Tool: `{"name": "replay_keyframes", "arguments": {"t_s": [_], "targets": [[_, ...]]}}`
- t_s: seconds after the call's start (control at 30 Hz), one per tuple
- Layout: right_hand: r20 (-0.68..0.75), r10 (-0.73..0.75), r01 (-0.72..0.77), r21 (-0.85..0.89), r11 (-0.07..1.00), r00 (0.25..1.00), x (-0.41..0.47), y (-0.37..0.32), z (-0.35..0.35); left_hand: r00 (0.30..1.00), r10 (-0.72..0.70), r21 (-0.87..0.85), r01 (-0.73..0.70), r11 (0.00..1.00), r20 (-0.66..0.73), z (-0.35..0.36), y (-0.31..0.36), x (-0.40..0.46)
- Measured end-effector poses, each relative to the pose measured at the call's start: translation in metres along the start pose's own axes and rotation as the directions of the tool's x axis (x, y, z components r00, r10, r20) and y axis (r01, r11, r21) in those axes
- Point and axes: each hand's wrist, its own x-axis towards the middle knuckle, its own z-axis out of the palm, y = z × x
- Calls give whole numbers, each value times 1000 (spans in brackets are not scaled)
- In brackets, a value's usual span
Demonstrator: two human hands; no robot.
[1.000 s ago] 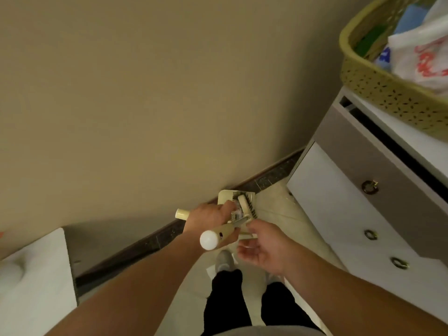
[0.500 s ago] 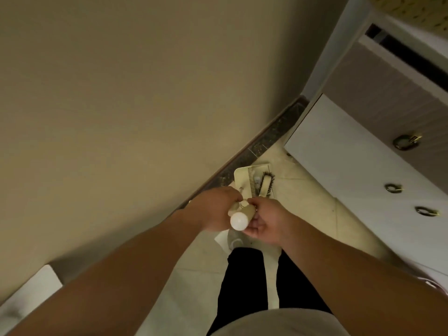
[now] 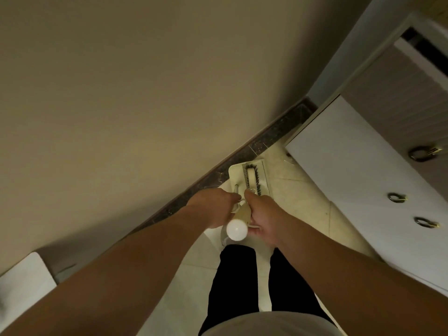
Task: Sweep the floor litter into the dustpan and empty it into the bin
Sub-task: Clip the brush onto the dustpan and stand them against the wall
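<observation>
A cream dustpan (image 3: pixel 264 175) stands on the pale tiled floor against the dark baseboard, with the dark-bristled broom head (image 3: pixel 252 176) resting inside it. Both long handles rise toward me, and one ends in a round white cap (image 3: pixel 237 229). My left hand (image 3: pixel 213 209) is closed around the thin handle that leads to the dustpan. Right beside it, my right hand (image 3: pixel 265 220) is wrapped around the white-capped handle. The two hands almost touch. I can make out no litter on the floor, and no bin is in view.
A white and grey chest of drawers (image 3: pixel 358 180) with brass ring pulls stands close on the right. The beige wall (image 3: pixel 145 93) and baseboard (image 3: pixel 264 139) run diagonally ahead. A white object (image 3: pixel 21 280) sits at lower left. My black-trousered legs (image 3: pixel 235 287) stand below the hands.
My right hand moved in from open and closed on the white-capped handle. The view tilted downward, so the yellow basket on the drawers left the frame.
</observation>
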Motion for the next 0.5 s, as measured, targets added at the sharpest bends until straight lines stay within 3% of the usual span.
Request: {"name": "replay_keyframes", "arguments": {"t_s": [0.27, 0.5], "targets": [[32, -19, 23, -127, 992, 999, 6, 1, 6, 1000, 28, 109, -29, 994, 6, -7, 1, 1], [68, -65, 56, 127, 990, 996, -8, -21, -7, 998, 23, 41, -21, 999, -56, -41, 9, 2]]}}
